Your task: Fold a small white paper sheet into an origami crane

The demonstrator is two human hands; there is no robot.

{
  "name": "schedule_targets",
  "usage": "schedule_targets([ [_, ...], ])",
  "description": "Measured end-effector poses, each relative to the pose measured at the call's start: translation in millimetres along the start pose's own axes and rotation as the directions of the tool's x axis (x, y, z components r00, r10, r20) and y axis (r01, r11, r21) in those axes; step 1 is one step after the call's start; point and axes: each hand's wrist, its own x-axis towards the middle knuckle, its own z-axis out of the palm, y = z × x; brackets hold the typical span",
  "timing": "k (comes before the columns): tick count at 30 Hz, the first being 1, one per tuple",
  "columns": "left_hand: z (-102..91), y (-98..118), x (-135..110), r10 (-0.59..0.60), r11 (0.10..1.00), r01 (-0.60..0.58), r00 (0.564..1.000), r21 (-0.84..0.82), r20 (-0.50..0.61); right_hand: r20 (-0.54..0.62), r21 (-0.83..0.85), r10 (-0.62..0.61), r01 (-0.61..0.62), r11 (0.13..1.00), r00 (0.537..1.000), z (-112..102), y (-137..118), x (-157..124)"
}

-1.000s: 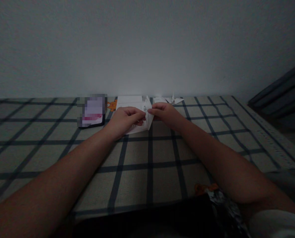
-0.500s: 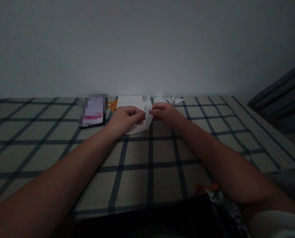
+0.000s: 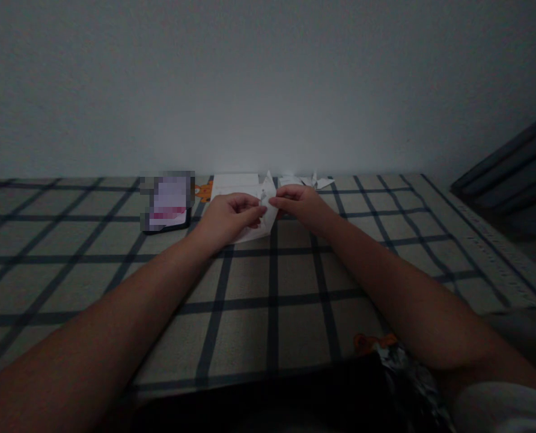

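Note:
A folded white sheet of paper (image 3: 269,219) with faint print stands partly upright between my two hands. My left hand (image 3: 232,216) pinches it from the left, thumb against curled fingers. From the right, my right hand (image 3: 298,201) grips the sheet's edge between thumb and forefinger. Part of the paper is hidden behind my left hand. Just behind the hands lies a flat white sheet or pad (image 3: 235,181). Beyond my right hand rests a folded white paper shape (image 3: 316,181) with pointed ends, much like a paper crane.
A phone or tablet (image 3: 169,201) with a blurred-out screen lies left of my hands, beside an orange cartoon animal figure (image 3: 204,191). The checked cloth (image 3: 250,313) covers the surface up to the wall. Near my right forearm are an orange item (image 3: 375,343) and crinkled shiny wrapping (image 3: 414,382).
The standing flap of paper has shifted slightly between my fingers. Both hands keep their pinch and have barely moved.

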Motion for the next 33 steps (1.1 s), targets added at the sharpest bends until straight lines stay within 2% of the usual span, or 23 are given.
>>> schedule_targets([
  [8,0.7,-2,2,0.024,0.982,-0.014,0.999,-0.188,0.047,0.022,0.217,0.028,-0.032,0.976,0.999,2,-2,0],
  [11,1.1,-3,2,0.022,0.981,-0.020,1.000,-0.195,0.007,-0.009,0.262,0.045,-0.041,0.964,0.999,4,-3,0],
  [15,1.3,0,3,-0.015,0.981,0.003,0.998,-0.194,-0.059,-0.039,0.242,0.080,-0.068,0.968,0.996,4,-4,0],
  [17,0.9,1,3,-0.053,0.974,0.037,0.996,-0.222,-0.069,-0.064,0.210,0.066,-0.051,0.976,0.996,5,-5,0],
  [20,-0.4,2,5,-0.132,0.958,0.109,0.989,-0.264,-0.071,-0.106,0.121,-0.059,0.072,0.990,0.993,5,-7,-1],
  [24,-2.1,-1,7,-0.171,0.938,0.142,0.983,-0.315,-0.066,-0.031,-0.152,-0.210,0.203,0.967,0.977,1,-11,-3],
  [27,-2.3,-5,9,-0.154,0.928,0.135,0.988,-0.348,-0.027,-0.010,-0.312,-0.250,0.234,0.921,0.968,-2,-13,-4],
  [33,-1.3,-5,10,-0.175,0.877,0.181,0.983,-0.445,0.054,-0.037,-0.388,-0.293,0.256,0.885,0.955,-5,-12,-4],
])
